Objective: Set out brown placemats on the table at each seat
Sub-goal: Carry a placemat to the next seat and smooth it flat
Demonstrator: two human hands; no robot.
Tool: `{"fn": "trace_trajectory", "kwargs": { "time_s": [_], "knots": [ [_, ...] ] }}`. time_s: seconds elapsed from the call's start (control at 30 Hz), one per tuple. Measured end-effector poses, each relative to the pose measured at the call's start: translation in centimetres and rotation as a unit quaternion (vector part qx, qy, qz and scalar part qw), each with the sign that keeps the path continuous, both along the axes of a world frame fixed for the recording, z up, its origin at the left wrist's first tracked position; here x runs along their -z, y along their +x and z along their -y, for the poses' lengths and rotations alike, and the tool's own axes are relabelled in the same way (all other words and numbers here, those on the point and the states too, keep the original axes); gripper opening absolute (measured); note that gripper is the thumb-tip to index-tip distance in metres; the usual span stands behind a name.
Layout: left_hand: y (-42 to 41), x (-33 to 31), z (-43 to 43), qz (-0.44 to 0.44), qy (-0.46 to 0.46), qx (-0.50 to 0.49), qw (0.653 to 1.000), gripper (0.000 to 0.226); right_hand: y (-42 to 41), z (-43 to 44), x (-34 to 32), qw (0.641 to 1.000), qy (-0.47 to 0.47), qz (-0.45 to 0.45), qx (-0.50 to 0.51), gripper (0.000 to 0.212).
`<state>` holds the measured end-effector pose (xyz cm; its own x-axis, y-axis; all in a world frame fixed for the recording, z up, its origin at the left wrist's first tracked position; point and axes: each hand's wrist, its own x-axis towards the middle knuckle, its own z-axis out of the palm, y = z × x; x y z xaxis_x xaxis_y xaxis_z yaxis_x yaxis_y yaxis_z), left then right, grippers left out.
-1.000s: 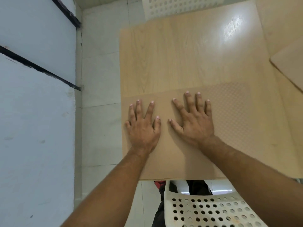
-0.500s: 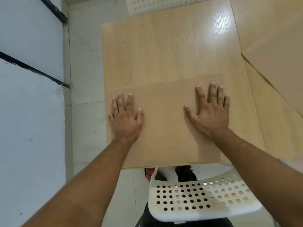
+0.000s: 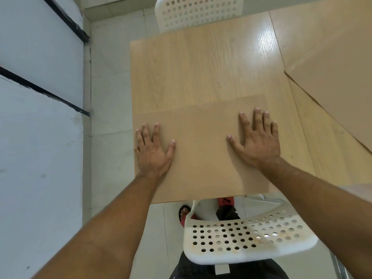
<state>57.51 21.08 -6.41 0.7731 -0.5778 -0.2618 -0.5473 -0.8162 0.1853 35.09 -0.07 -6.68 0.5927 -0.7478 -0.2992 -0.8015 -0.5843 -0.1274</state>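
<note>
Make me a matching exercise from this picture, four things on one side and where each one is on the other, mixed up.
Things:
1. left hand
2. right hand
3. near white chair
4. far white chair

Places:
A. beyond the far edge of the table
B. flat on the right part of the placemat
C. at the table's near edge
D. flat on the placemat's left edge

Pairs: 1-D, 2-B, 3-C, 4-A

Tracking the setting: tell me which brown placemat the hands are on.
The near placemat, by the near chair: left hand and right hand lie flat on it. The right-edge placemat lies untouched.
</note>
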Motion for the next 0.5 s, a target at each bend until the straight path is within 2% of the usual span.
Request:
{"fn": "trace_trajectory", "kwargs": {
  "time_s": [0.27,0.5],
  "knots": [
    [-1.9,-2.5,0.7,-0.004,-0.035,0.022,0.999,0.077,0.0,-0.9,-2.3,1.000,-0.020,0.006,-0.020,0.085],
    [-9.0,-6.4,2.7,-0.040,-0.074,0.164,0.983,0.074,-2.5,-4.8,-6.9,1.000,-0.010,0.014,0.013,0.084]
  ]
}}
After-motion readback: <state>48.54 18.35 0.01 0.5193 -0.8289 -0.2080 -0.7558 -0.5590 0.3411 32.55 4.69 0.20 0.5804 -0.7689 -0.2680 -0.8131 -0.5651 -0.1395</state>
